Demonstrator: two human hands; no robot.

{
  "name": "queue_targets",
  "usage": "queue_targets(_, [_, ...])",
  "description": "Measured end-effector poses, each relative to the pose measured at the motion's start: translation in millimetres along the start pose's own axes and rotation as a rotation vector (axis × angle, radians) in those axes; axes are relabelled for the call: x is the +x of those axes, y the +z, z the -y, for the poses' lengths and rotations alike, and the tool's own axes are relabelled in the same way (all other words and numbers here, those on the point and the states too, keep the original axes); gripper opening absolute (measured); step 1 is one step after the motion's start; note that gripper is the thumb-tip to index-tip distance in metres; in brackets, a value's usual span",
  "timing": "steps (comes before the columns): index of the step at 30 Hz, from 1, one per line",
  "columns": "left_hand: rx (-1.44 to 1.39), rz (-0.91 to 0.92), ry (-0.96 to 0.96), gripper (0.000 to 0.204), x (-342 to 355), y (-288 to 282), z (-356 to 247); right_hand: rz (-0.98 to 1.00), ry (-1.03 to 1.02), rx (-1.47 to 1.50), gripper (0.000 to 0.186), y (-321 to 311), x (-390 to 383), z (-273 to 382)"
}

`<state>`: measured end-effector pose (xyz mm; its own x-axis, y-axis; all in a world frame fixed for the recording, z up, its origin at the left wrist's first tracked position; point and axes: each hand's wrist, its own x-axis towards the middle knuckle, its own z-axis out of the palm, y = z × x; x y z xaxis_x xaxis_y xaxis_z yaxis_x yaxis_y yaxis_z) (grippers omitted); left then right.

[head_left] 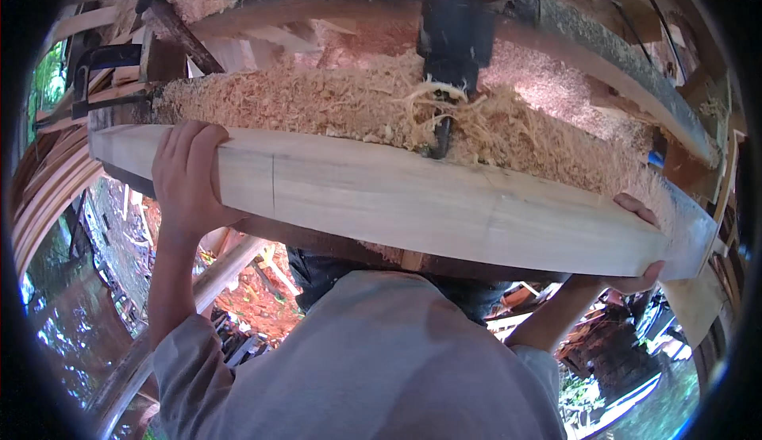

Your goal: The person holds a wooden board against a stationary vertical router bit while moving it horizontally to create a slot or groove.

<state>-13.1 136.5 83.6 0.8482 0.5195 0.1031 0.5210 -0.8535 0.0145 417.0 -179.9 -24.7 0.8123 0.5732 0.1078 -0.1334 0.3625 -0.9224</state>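
Note:
A long pale wooden board (444, 202) lies crosswise before me, broad in the middle and tapering toward its right end, with a dark line drawn across its left part. My left hand (186, 174) is on the board's left part, fingers laid over the top toward the far edge. At the right end my right hand (641, 278) grips it, with fingertips showing at the far edge and a digit at the near edge; the board hides the palm. Against the board's far edge, near its middle, stands the narrow metal tip (440, 134) of a black machine spindle (455, 39).
Heaped wood shavings (317, 103) cover the bench beam behind the board, and some curl around the tip. A black clamp (83, 75) sits at the left, with a hammer-like tool (178, 27) above it. Stacked thin strips (51, 194) bend along the left side.

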Motion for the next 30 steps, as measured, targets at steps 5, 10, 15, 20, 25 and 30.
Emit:
queue_targets(5, [-0.039, 0.024, 0.048, 0.051, -23.5, -5.0, -4.2, 0.055, 0.025, -0.313, 0.086, -37.5, -54.6, 16.4])
queue_targets(10, [-0.067, 0.017, 0.063, 0.048, -23.7, -2.9, -14.8, 0.244, -0.048, -0.005, 0.084, -16.3, -61.3, 27.2])
queue_targets(15, [-0.044, -0.005, 0.089, 0.045, -19.5, -4.0, -21.0, 0.251, -0.065, 0.012, 0.085, -19.6, -56.0, 16.9])
queue_targets(20, [-0.042, 0.006, 0.070, 0.041, -17.5, -1.3, -15.7, 0.262, -0.059, -0.010, 0.086, -20.1, -48.9, 20.4])
queue_targets(25, [-0.036, -0.023, 0.096, 0.038, -14.7, -0.9, -17.8, 0.272, -0.041, -0.037, 0.087, -20.5, -42.6, 21.0])
queue_targets(30, [-0.026, -0.031, 0.094, 0.037, -16.0, -0.3, -16.9, 0.229, -0.073, 0.029, 0.088, -11.2, -36.0, 15.2])
